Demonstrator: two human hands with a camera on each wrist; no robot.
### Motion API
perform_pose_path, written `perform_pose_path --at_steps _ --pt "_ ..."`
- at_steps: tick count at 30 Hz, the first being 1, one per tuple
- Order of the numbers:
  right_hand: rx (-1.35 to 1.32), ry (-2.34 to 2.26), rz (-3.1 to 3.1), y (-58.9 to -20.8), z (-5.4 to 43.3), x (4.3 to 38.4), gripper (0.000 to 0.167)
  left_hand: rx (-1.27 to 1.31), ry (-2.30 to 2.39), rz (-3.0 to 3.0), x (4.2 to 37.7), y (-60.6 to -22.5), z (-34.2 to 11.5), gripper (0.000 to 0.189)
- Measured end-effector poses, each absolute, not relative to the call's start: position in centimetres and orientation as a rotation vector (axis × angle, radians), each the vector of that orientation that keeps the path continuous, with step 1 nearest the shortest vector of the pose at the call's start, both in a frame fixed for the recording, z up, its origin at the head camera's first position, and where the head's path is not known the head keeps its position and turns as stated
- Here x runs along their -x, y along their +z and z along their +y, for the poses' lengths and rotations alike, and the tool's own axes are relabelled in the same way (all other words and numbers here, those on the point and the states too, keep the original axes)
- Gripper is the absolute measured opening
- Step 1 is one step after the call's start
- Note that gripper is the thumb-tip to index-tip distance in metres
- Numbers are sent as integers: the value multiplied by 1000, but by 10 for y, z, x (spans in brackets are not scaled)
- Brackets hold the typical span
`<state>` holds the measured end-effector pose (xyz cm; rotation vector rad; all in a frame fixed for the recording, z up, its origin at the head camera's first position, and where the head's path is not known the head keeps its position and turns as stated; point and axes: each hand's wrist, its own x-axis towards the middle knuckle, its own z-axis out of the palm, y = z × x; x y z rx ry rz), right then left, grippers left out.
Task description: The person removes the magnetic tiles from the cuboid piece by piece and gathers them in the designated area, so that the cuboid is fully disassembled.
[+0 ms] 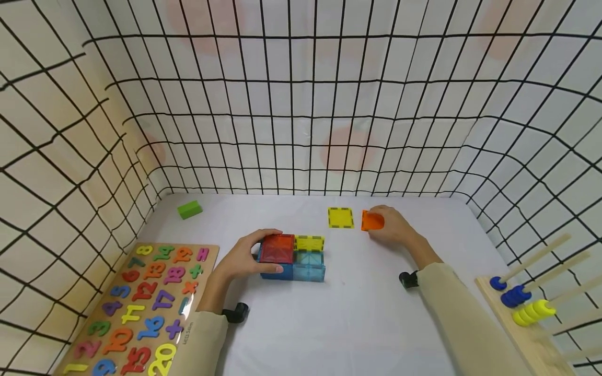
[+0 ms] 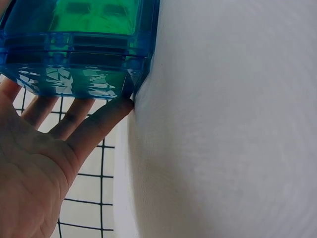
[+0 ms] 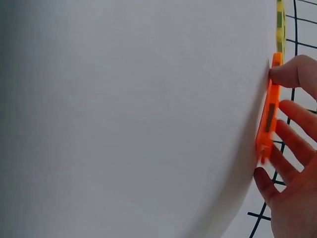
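My left hand (image 1: pixel 241 257) spans the left end of a small structure of magnetic tiles, thumb on the front and fingers behind. A red tile (image 1: pixel 277 248) lies on top at the left, above a dark blue tile (image 2: pixel 29 64). The right part has light blue tiles (image 1: pixel 308 273) and a yellow tile standing (image 1: pixel 309 243) at the back. Farther right, my right hand (image 1: pixel 394 225) holds an orange magnetic tile (image 1: pixel 371 220) by its edges; the right wrist view shows the tile (image 3: pixel 270 111) edge-on, low over the white surface. Beside it lies a flat yellow tile (image 1: pixel 340 218).
A number board (image 1: pixel 207 251) with colored numerals lies at the left, partly under the left forearm. A green block (image 1: pixel 189 209) sits at the back left. At the right stands a wooden peg stand (image 1: pixel 494 300) with blue and yellow rings. Black grid mesh (image 1: pixel 301 115) encloses the table.
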<state>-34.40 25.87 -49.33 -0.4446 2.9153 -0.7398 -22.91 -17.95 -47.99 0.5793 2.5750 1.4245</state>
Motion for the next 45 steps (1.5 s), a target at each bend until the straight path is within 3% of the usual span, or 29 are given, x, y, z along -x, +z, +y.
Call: perform_pose_path --at_steps 10,22,36,45 --pt "541 -681 2872 -496 266 350 59 -550 1402 2593 228 -484 -178 84" --pt "559 -794 2878 -486 267 332 56 -556 1403 2574 229 -484 -183 82" --pt "452 -1327 2752 -478 254 286 57 -505 1402 2569 229 -480 -180 79" --pt "561 -1443 2711 -474 223 255 51 -554 1394 2569 233 -476 -178 79"
